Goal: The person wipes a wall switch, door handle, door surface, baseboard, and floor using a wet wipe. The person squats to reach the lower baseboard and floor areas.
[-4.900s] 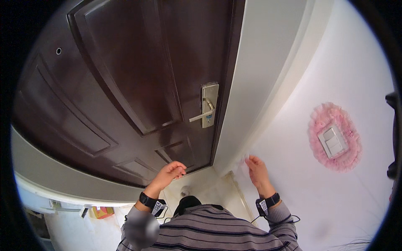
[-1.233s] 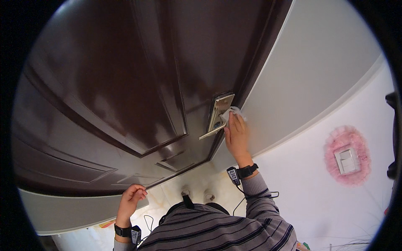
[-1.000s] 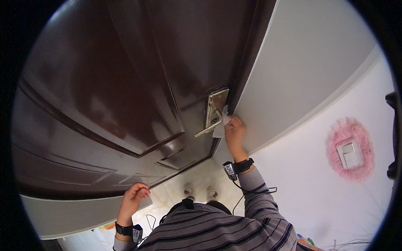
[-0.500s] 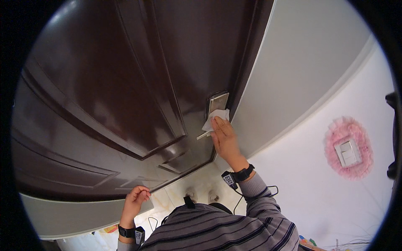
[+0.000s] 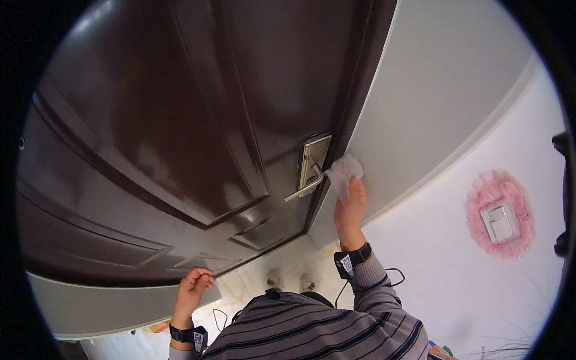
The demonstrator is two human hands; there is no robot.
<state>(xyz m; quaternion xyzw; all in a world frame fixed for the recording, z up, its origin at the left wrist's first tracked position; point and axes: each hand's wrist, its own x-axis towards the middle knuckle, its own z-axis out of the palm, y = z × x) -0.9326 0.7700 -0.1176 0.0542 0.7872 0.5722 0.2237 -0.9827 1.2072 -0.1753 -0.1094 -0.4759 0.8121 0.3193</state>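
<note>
A thin white wipe (image 5: 344, 174), crumpled and hanging partly loose, is pinched in the fingers of my right hand (image 5: 351, 209). That hand is in front of the pale door surround, just right of the door handle (image 5: 305, 187). The handle is a metal lever on a rectangular lock plate (image 5: 315, 153), fixed to the edge of the dark brown panelled door (image 5: 150, 120). My left hand (image 5: 193, 289) hangs low by the door's bottom edge, its fingers curled in and nothing visible in them.
On the white wall at right, a light switch (image 5: 499, 222) sits inside a pink frilly cover (image 5: 471, 217). Pale floor tiles (image 5: 252, 277) lie under my shoes. Both wrists wear dark straps with small devices, and a black cable (image 5: 391, 271) loops beside my right sleeve.
My right hand has moved right with the wipe, off the lock plate to the door surround, so the lever handle shows fully. The left hand has hardly moved.
</note>
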